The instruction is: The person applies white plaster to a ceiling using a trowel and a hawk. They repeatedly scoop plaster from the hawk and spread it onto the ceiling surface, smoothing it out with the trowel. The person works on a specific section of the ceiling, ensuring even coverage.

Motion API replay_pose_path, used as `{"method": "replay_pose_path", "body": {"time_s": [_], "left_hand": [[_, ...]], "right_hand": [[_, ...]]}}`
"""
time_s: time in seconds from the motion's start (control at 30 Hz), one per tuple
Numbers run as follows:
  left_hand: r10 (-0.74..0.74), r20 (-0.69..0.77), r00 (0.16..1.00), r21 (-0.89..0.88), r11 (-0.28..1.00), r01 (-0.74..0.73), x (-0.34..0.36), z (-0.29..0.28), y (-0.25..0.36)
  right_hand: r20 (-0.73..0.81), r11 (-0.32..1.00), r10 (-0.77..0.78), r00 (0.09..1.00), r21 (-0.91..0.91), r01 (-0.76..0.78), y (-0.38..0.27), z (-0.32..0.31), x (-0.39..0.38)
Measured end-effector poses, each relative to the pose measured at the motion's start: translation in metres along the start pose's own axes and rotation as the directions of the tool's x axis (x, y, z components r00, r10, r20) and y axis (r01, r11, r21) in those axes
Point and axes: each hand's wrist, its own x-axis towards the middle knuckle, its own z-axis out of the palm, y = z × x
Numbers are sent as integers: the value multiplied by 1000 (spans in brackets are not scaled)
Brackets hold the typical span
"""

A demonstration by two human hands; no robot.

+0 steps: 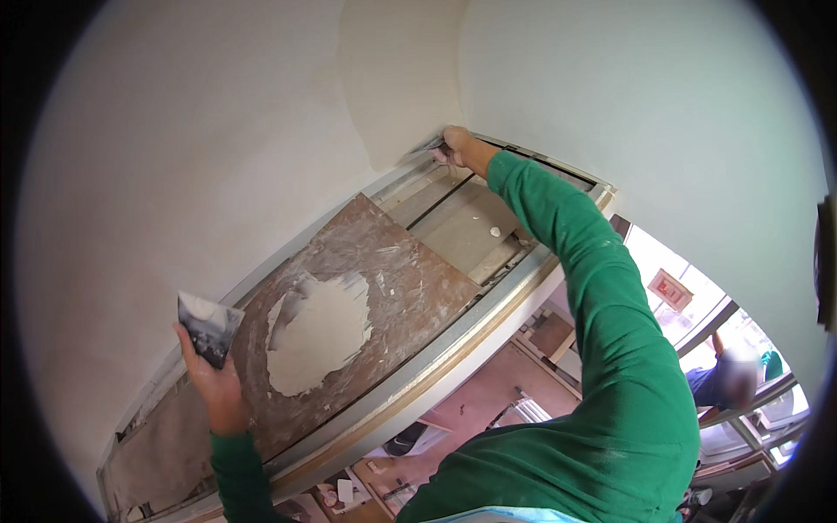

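Observation:
My right hand reaches far forward, closed round a putty knife whose flat blade lies against the wall low by the corner. A darker, damp-looking coat of filler covers the wall above that blade. At the left, my left hand grips a second putty knife, its broad metal blade pointing up and smeared with white. Between the hands a brown board rests on the ledge, with a wide patch of pale filler spread on it.
The board lies across a framed ledge along the wall, with an uncovered recess toward the corner. Far below is a reddish floor with tools and boxes. Another person is at the lower right, near bright windows.

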Motion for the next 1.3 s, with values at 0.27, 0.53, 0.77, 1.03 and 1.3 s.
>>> {"method": "replay_pose_path", "body": {"time_s": [0.27,0.53,0.77,1.03,1.3], "left_hand": [[402,218,889,680,591,-434,24,-83,-9],[493,402,772,834,151,-531,33,-107,-8],[487,369,792,829,212,-517,26,-97,-5],[368,139,919,532,755,-383,35,-104,-1],[442,289,849,648,563,-514,45,-92,-18]], "right_hand": [[-116,947,319,940,63,-314,51,17,89],[-238,988,156,959,27,-154,32,63,108],[-278,1000,12,960,-24,-20,-25,77,96],[30,751,-534,845,-443,490,-118,65,168],[-4,611,-761,648,-337,716,-292,28,154]]}}
